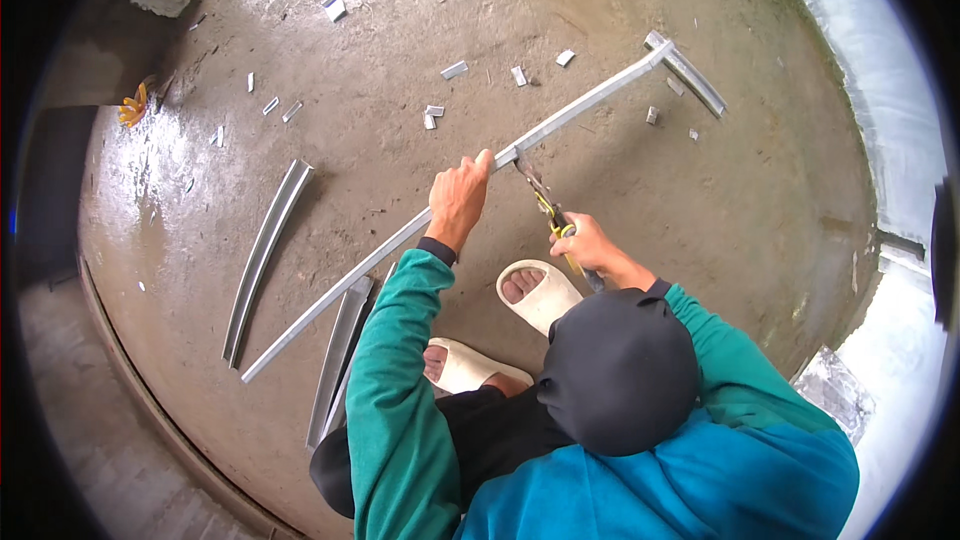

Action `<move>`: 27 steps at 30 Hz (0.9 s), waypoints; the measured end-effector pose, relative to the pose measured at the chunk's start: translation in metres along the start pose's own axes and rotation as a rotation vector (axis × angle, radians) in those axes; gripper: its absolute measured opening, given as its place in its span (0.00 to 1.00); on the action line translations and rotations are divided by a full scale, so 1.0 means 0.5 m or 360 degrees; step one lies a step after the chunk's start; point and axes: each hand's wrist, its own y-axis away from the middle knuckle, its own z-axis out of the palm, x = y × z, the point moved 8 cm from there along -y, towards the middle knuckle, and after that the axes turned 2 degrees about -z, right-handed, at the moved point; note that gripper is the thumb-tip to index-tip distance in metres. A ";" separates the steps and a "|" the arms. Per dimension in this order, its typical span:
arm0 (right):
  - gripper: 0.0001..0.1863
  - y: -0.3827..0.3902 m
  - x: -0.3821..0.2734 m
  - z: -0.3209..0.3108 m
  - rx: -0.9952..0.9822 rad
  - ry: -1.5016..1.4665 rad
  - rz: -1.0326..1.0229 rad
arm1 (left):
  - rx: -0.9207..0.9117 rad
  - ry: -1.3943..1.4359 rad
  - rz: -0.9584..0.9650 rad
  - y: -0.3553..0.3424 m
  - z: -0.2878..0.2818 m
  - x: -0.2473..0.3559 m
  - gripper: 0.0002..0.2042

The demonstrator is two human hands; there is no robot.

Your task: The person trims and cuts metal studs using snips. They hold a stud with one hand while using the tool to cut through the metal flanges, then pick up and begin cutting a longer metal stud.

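A long, straight metal channel [385, 252] slants across the view from lower left to upper right. My left hand [460, 198] is closed round it near its middle, thumb along the top. In my right hand [592, 243] is a pair of tin snips [545, 202] with yellow and dark handles. The tips of the snips meet the channel's edge just right of my left hand; how far the blades reach over the metal is too small to tell. At its far end the channel rests on a short channel piece [698, 78] lying crosswise.
Another channel length [268, 260] lies on the wet concrete floor at left, and more channel pieces [338, 360] lie beside my left arm. Small metal offcuts [454, 70] are scattered ahead. My feet in cream sandals [540, 298] are below the channel. A pale wall [870, 90] stands right.
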 end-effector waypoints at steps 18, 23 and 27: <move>0.18 -0.039 -0.026 -0.006 0.0079 0.0259 -0.0272 | 0.0038 0.0004 0.0010 -0.014 -0.034 -0.013 0.06; 0.19 -0.027 -0.055 -0.010 0.0177 0.0439 -0.0188 | -0.0015 -0.0025 -0.0042 -0.003 -0.030 -0.028 0.06; 0.18 -0.026 -0.043 -0.020 0.0352 0.0568 -0.0207 | -0.0015 -0.0034 -0.0017 -0.011 -0.034 -0.027 0.08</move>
